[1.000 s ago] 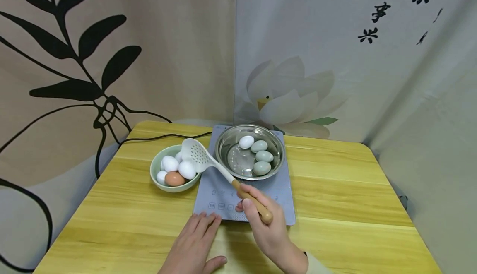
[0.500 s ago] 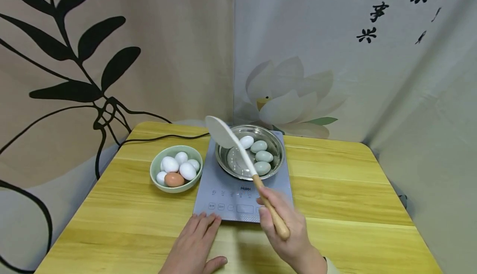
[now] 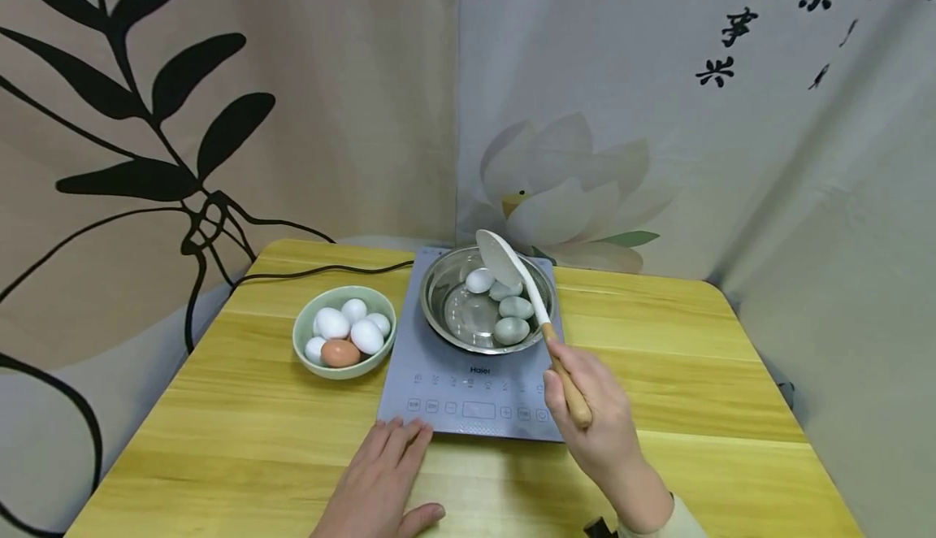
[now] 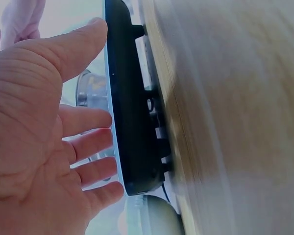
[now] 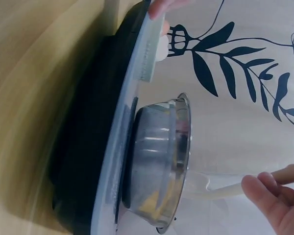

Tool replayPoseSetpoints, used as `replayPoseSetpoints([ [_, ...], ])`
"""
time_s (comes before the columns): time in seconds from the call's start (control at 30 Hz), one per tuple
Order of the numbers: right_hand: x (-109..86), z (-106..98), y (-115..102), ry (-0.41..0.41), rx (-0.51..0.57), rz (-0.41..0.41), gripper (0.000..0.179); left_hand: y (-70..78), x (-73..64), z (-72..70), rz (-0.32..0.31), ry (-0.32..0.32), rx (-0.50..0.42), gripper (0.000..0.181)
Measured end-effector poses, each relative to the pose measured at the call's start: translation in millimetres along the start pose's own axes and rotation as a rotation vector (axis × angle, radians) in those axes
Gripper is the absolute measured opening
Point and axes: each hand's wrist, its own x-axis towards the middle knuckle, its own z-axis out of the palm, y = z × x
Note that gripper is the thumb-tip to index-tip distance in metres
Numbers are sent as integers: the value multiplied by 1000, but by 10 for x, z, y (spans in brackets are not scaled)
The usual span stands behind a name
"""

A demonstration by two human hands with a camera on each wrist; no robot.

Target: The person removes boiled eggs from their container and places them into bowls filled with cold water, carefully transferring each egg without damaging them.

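Note:
My right hand [image 3: 595, 408] grips the wooden handle of a white slotted spoon [image 3: 503, 258]. The spoon's head is held over the far right part of a steel bowl [image 3: 433, 323], its rounded back showing, and overlaps one of the eggs in the head view. Inside the bowl lie a white egg [image 3: 479, 280] and several pale green eggs [image 3: 511, 330]. My left hand [image 3: 383, 477] lies flat at the front left edge of a grey induction cooker [image 3: 417, 359], fingertips on that edge. In the left wrist view its fingers reach straight to the cooker's rim.
A light green bowl [image 3: 301, 351] with several white eggs and one brown egg [image 3: 340, 353] stands left of the cooker on the wooden table [image 3: 241, 408]. A black cable [image 3: 322, 268] runs off leftward. Printed curtains [image 3: 351, 99] hang behind the table.
My right hand has carried the slotted spoon rightward, from over the green bowl to over the steel bowl, its head turning over on the way. The left hand has stayed put.

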Motion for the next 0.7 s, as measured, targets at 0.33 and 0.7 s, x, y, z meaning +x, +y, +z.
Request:
replayPoseSetpoints([
  [0.33,-26,81,-2,-30,7,-12,41,-1,11,15,11,22,23,90],
  [0.7,-156,116,-114,-61,93,10,35,0,3,9,18,33,32,90],
])
